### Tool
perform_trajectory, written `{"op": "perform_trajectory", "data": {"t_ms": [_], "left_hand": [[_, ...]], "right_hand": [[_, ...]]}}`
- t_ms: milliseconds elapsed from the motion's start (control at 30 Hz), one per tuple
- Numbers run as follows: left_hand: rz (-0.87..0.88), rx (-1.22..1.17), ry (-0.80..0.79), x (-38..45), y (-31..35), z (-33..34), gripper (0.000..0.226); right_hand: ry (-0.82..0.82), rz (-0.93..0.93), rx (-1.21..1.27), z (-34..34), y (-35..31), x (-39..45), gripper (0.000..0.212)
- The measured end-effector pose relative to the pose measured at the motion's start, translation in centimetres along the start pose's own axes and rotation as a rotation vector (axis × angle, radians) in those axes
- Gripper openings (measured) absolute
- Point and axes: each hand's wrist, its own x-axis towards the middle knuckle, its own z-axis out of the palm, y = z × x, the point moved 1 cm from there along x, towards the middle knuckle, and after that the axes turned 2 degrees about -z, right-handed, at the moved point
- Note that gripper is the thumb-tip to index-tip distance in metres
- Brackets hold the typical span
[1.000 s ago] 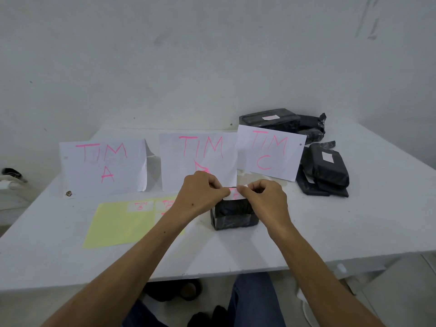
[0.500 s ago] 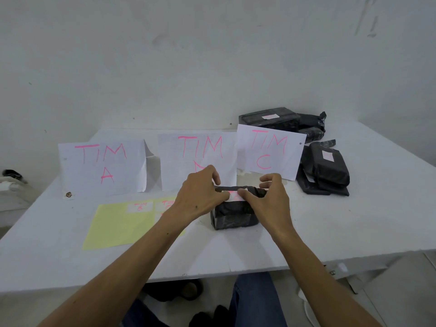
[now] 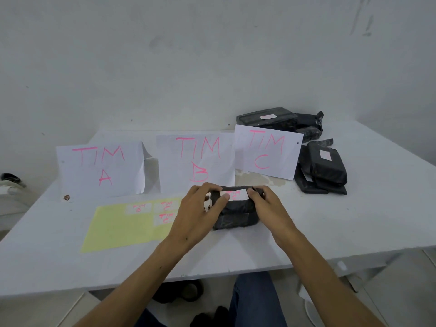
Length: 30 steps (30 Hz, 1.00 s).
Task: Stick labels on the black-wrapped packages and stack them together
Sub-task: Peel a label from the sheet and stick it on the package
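a black-wrapped package (image 3: pixel 236 214) sits on the white table (image 3: pixel 354 220) near its front edge, a white label (image 3: pixel 234 194) with pink writing on its top. the left hand (image 3: pixel 197 217) curls round the package's left end, thumb on the label; the right hand (image 3: pixel 265 208) grips the right end, so both ends are hidden. the pink writing is half covered and too small to read. labelled packages (image 3: pixel 326 169) lie at the far right, partly behind the "tim c" sign (image 3: pixel 267 151).

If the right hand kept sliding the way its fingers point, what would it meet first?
The right hand points up-left across the black-wrapped package, so it would probably meet the white pink-lettered label first, then the left hand's thumb.
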Motion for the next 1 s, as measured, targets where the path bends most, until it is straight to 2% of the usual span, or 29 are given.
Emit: {"op": "perform_trajectory", "data": {"t_ms": [100, 200, 367, 467, 600, 733, 833, 933, 1000], "left_hand": [[-0.155, -0.169, -0.005, 0.1, 0.8, 0.3, 0.014], [-0.221, -0.227, -0.032, 0.5, 0.7, 0.6, 0.014], [-0.227, -0.315, -0.065, 1.0, 0.8, 0.7, 0.025], [-0.22, -0.394, -0.093, 1.1, 1.8, 0.9, 0.033], [-0.219, -0.489, -0.151, 1.9, 4.0, 1.8, 0.041], [-0.185, -0.503, -0.2, 2.9, 6.2, 4.1, 0.046], [-0.141, -0.539, -0.231, 3.9, 7.5, 6.6, 0.037], [-0.097, -0.56, -0.223, 4.6, 8.2, 9.6, 0.039], [-0.03, -0.479, -0.226, 4.9, 8.2, 11.7, 0.039]], "right_hand": [[-0.051, 0.054, 0.003, -0.2, 0.1, 0.1, 0.024], [-0.113, 0.083, 0.031, -0.6, 0.2, 0.1, 0.027], [-0.288, 0.08, 0.339, -2.2, 0.3, -0.6, 0.043], [-0.316, 0.049, 0.407, -3.5, 0.5, -1.0, 0.053], [-0.183, 0.065, 0.399, -5.3, 0.9, -1.0, 0.057], [-0.085, 0.131, 0.569, -8.1, 1.0, -1.5, 0.047], [-0.008, 0.149, 0.695, -10.3, 1.3, -1.7, 0.042], [0.149, 0.193, 0.855, -13.1, 2.2, -1.7, 0.043], [0.271, 0.198, 0.961, -15.0, 2.7, -1.7, 0.045]]}}
